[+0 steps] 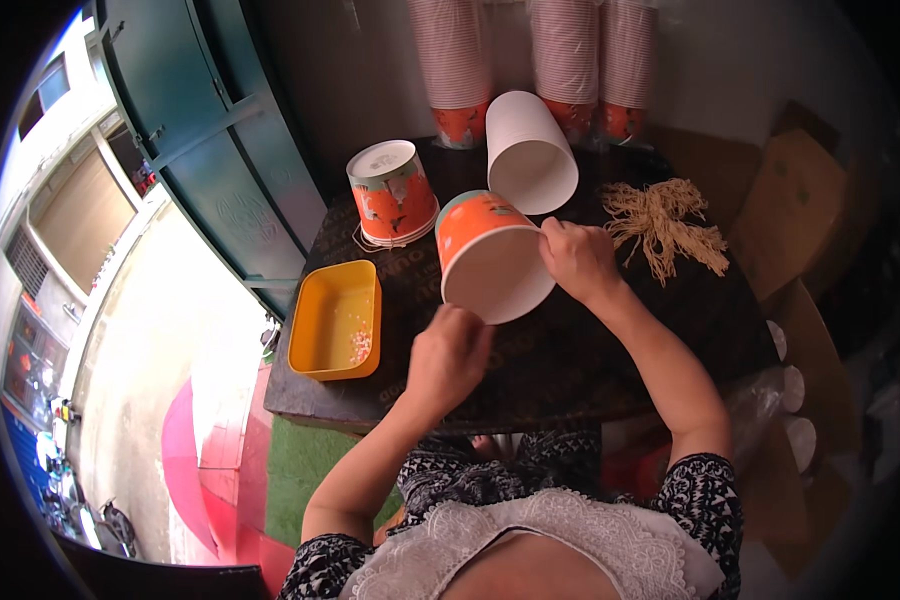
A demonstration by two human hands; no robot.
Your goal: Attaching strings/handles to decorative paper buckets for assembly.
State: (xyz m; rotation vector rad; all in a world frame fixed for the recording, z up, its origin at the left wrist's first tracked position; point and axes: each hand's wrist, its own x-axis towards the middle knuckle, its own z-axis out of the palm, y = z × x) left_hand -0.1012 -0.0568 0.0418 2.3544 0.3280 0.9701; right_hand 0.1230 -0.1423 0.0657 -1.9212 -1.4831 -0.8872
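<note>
Two hands (452,352) (578,262) at orange tub (498,275); yellow tray (328,315), twine (667,228) nearby.

Hands (578,258) at a tilted orange paper bucket (485,248), left grip hard to tell, yellow tray (328,320), tan strings (664,222)

Short black sleeves (705,500) with a small white print end near the elbows, leaving the hands (452,352) bare. A broad white lace collar (410,550), scalloped along its edge, rings the open neckline. Similar black-and-white cloth (565,450) covers the legs.
</note>
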